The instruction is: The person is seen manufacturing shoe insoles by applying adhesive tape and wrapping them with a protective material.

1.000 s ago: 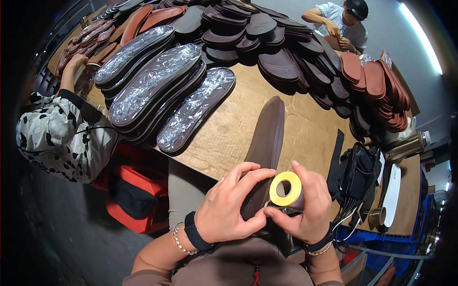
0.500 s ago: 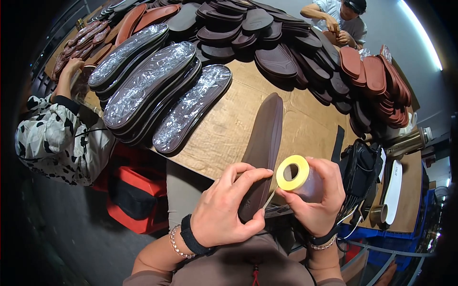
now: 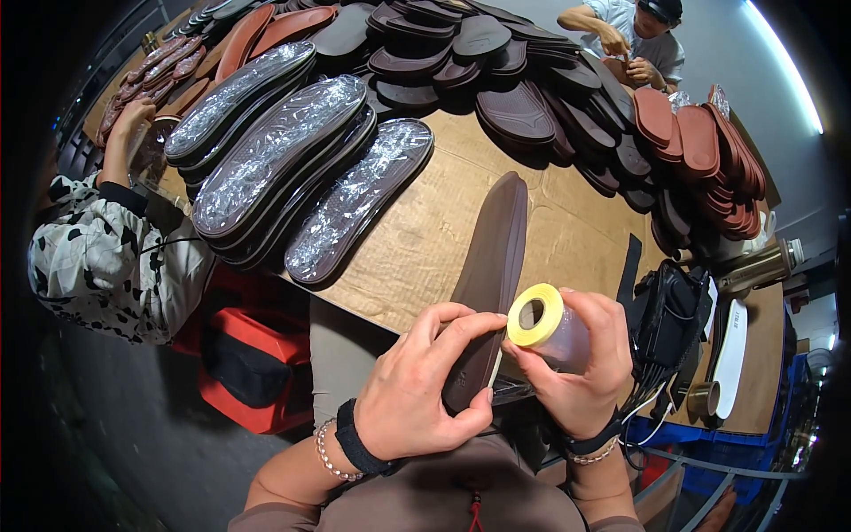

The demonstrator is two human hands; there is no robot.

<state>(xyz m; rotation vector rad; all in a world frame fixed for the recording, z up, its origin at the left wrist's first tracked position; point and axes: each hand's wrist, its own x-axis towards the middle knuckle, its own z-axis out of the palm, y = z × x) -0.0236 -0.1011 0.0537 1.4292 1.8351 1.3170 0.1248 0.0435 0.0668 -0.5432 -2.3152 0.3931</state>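
Observation:
A dark brown insole (image 3: 492,239), long and curved, lies with its far end on the cardboard-topped table and its near end close to me. My left hand (image 3: 425,390) grips that near end, index finger and thumb at its right edge. A pale narrow strip shows along the edge by the thumb. My right hand (image 3: 581,363) is closed around a wide roll of clear film or tape (image 3: 539,319) with a yellow end face and a hollow core. The roll's yellow end touches or nearly touches the insole beside my left index fingertip.
Film-covered insoles (image 3: 288,155) are stacked at left. Dark insoles (image 3: 443,53) heap along the back, reddish-brown ones (image 3: 700,146) at far right. A black bag (image 3: 669,301), white insole-shaped piece (image 3: 731,359) and metal flask (image 3: 758,266) sit right. Co-workers are at left and back right; a red stool (image 3: 253,372) stands below.
My right hand has brought the roll slightly left and down, against the insole's edge. The pale strip that stretched toward the roll now lies along that edge. My left hand stays put.

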